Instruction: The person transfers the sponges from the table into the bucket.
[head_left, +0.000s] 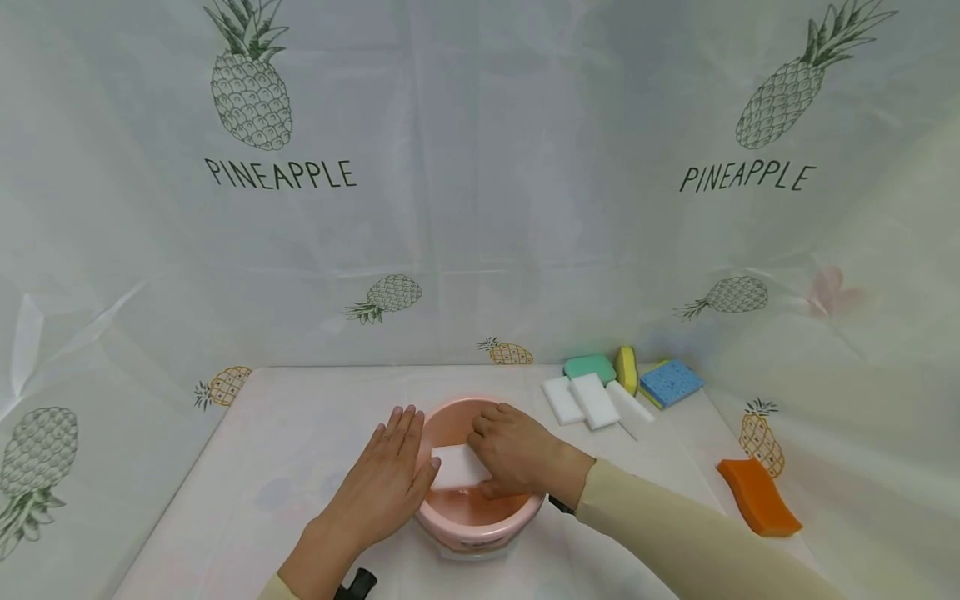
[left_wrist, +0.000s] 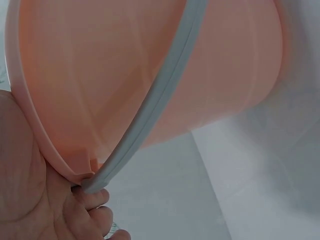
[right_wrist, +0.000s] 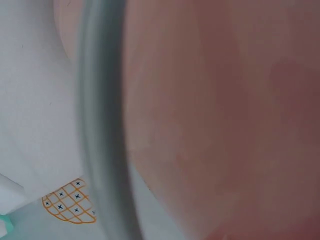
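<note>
A pink bucket (head_left: 480,533) stands in the middle of the table, and a white sponge block (head_left: 454,468) is within its mouth. My right hand (head_left: 519,450) reaches over the right rim and grips the right end of that block, fingers bent over it. With straight fingers, my left hand (head_left: 386,483) rests on the left rim, its thumb close to the block's left end. In the left wrist view, the palm lies against the bucket rim near the grey handle's joint (left_wrist: 92,182). The right wrist view shows the handle (right_wrist: 102,115) crossing blurred pink; the right fingers are hidden there.
Behind the bucket to the right lie several white sponge blocks (head_left: 595,400), a green sponge (head_left: 589,367), a yellow sponge (head_left: 626,370) and a blue sponge (head_left: 672,383). An orange sponge (head_left: 759,497) lies at the right table edge. A pineapple-print curtain (head_left: 480,208) surrounds the table.
</note>
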